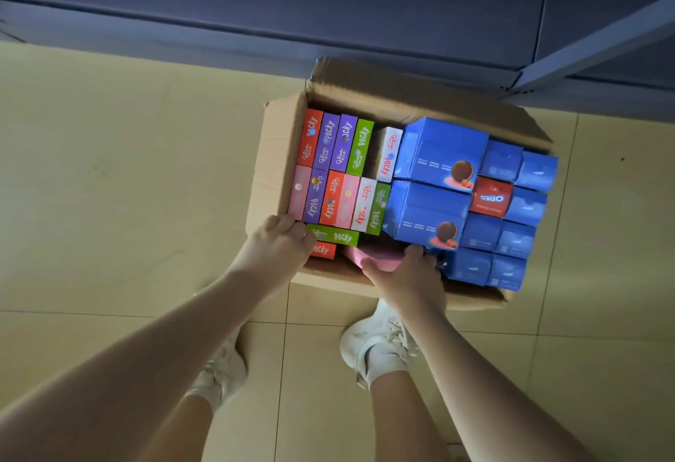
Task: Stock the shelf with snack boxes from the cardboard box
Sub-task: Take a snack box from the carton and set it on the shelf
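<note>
I stand over the cardboard box (277,140) on the tiled floor, and everything I describe I place against it. Both my hands are down at its near edge. My left hand (279,242) is curled over the near left corner, fingers hooked on the stock there, lying over the green Pocky box (338,236) and the red one (323,250) just below it; whether I am truly gripping one of them or only resting on them I cannot tell. My right hand (405,275) is at the middle of the near edge, thumb and fingers closed around a pink box (372,257) that lies flat in a gap inside.

The box looks almost full. Its left half holds two rows of upright Pocky boxes (334,169) in red, purple, green, pink and white. Its right half is packed with blue Oreo boxes (443,154), with one red Oreo box (491,196) among them. The only loose space I see is at the near side, where the flat boxes lie.

The shelf (328,5) runs past the far side of the box, dark blue, and the part I can see holds nothing. So I judge the stocking has barely begun: nearly all the snack boxes are left to move, and the pink one in my right hand seems the next to go up.
</note>
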`<control>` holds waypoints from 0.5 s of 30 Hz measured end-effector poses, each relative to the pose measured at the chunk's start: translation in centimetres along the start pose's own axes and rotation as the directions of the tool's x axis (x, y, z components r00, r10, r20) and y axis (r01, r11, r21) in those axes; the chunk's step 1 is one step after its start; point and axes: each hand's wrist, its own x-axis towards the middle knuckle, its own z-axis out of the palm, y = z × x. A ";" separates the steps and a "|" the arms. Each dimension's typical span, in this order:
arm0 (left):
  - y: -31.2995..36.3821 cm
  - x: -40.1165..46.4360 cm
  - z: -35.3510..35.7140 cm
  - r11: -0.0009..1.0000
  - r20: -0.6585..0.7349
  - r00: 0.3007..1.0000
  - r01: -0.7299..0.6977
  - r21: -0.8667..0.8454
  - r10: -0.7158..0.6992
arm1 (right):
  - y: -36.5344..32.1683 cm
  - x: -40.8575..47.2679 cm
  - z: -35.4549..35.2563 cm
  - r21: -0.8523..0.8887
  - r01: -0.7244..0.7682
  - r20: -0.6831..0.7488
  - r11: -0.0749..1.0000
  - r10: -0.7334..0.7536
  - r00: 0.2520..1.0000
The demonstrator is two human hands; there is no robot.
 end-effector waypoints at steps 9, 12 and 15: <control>0.7 2.1 1.8 0.970 0.057 0.998 0.013 0.241 -0.027 | 1.6 -0.2 -1.4 0.069 -0.008 0.078 0.998 0.003 0.997; 0.7 2.4 2.2 0.961 -0.006 1.000 0.022 0.277 -0.021 | 1.6 0.3 -0.9 0.072 -0.013 0.074 0.997 0.008 0.997; 0.9 2.5 2.6 0.947 -0.081 0.996 0.061 0.315 -0.037 | 1.8 0.1 -0.5 0.086 -0.001 0.039 0.996 -0.003 0.999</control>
